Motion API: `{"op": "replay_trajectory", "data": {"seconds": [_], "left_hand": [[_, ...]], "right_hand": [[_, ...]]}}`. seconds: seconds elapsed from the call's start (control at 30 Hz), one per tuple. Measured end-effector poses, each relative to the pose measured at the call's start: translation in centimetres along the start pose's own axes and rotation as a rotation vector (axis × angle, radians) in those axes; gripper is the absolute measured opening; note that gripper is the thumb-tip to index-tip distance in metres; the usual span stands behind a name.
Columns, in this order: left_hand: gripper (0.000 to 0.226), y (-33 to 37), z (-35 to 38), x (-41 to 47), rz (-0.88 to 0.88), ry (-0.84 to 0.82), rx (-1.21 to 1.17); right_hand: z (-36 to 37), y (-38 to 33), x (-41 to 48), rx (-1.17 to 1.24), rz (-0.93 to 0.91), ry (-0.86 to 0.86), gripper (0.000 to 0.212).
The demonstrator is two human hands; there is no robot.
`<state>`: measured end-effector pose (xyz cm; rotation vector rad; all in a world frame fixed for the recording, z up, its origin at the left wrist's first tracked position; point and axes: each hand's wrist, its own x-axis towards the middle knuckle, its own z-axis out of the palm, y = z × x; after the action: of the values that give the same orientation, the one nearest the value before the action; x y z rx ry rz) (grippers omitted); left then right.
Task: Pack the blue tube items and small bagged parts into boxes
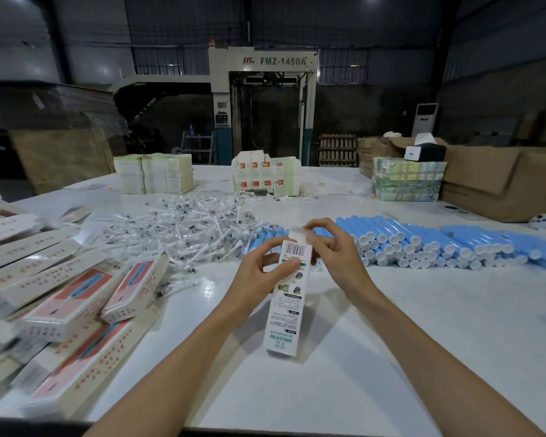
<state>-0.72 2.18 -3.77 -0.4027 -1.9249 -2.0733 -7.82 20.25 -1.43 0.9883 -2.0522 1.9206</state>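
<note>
A slim white printed cardboard box (pixel 286 307) is upright over the white counter (pixel 423 326). The left hand (pixel 259 269) grips its upper side and the right hand (pixel 334 250) pinches its top flap. Blue plastic tubes (pixel 423 238) lie just behind.

Of the person, only two arms show. The left hand (pixel 259 263) and the right hand (pixel 334 250) are bare, with long, slender fingers and clearly marked knuckles. The nails look short, but they are too small to tell more. Both wrists are narrow and uncovered. The left forearm (pixel 186 364) and the right forearm (pixel 423 357) are slim and smooth. Each widens evenly from the wrist toward the bottom edge of the picture, which cuts it off. Both forearms are bare along all the length that shows.
</note>
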Motion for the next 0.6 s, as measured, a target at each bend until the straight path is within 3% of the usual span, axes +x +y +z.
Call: {"op": "replay_trajectory", "data": {"seconds": [0.17, 0.27, 0.37, 0.6], "left_hand": [[0.039, 0.0, 0.0, -0.1, 0.011, 0.022, 0.031], [0.038, 0.0, 0.1, 0.0, 0.024, 0.044, 0.041], [0.039, 0.1, 0.2, 0.0, 0.037, 0.05, 0.048], [0.042, 0.2, 0.2, 0.0, 0.044, 0.038, 0.068]], "right_hand": [[-0.6, -0.6, 0.3, -0.134, -0.109, -0.083, 0.011], [-0.5, -1.0, 0.2, -0.013, -0.018, -0.119, 0.017], [-0.2, -1.3, 0.5, 0.155, 0.114, -0.038, 0.025], [-0.4, -1.4, 0.7, 0.247, 0.208, -0.022, 0.009]]}}
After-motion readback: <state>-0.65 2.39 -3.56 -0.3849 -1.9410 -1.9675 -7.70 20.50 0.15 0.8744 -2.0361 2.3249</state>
